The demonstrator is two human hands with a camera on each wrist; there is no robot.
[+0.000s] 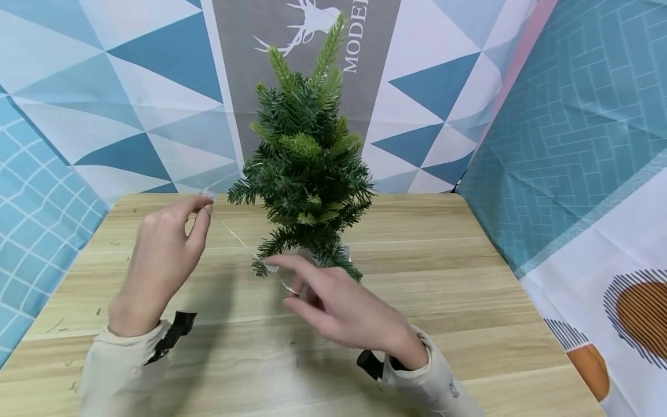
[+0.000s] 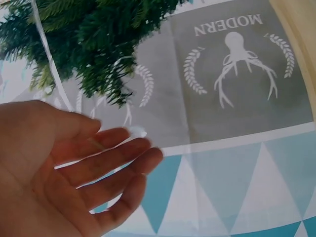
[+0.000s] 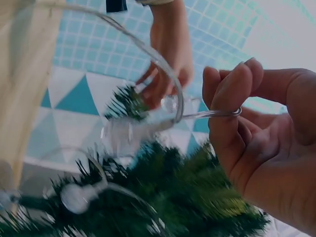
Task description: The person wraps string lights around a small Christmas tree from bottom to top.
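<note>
Green lone tree (image 1: 307, 156), one wire (image 3: 159, 60), two hands (image 1: 161, 255) (image 1: 346, 301) holding it

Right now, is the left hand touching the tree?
No, in the head view a gap separates the left hand from the tree.

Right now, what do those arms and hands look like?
The left hand and right hand are bare. The left sleeve and right sleeve are cream, the right with a small dark mark. A black strap shows at the left wrist, a black piece at the right.
</note>
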